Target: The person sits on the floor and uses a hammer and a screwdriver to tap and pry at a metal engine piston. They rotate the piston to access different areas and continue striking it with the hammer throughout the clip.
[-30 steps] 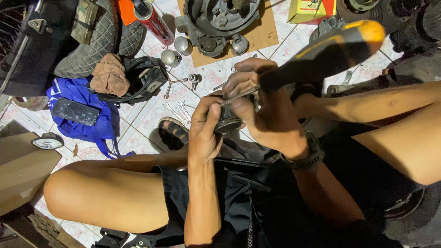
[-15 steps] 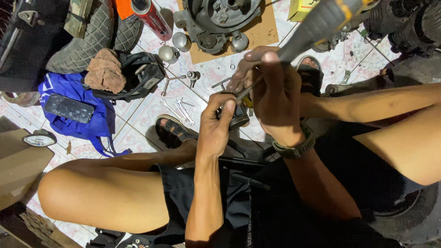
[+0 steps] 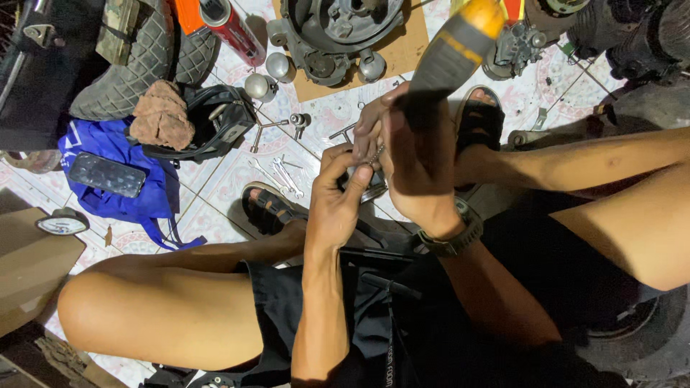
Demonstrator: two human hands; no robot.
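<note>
I sit on a tiled floor with both hands together over my lap. My right hand (image 3: 413,162) grips a screwdriver with a black and yellow handle (image 3: 456,47); the handle points up toward the camera and the shaft runs down behind my fingers. My left hand (image 3: 338,197) pinches a small dark metal part (image 3: 370,188) just under the screwdriver tip. The tip itself is hidden by my fingers. A dark watch (image 3: 453,241) sits on my right wrist.
Ahead lies a grey engine casing (image 3: 338,29) on cardboard, a red spray can (image 3: 230,29), loose wrenches (image 3: 277,172), a tyre (image 3: 136,57), a brown rag (image 3: 162,115), a phone (image 3: 108,174) on a blue bag and a cardboard box (image 3: 29,266) at left.
The screwdriver has swung from lying out to the right to standing more upright, its handle now toward the top. Both hands have stayed together on the small part.
</note>
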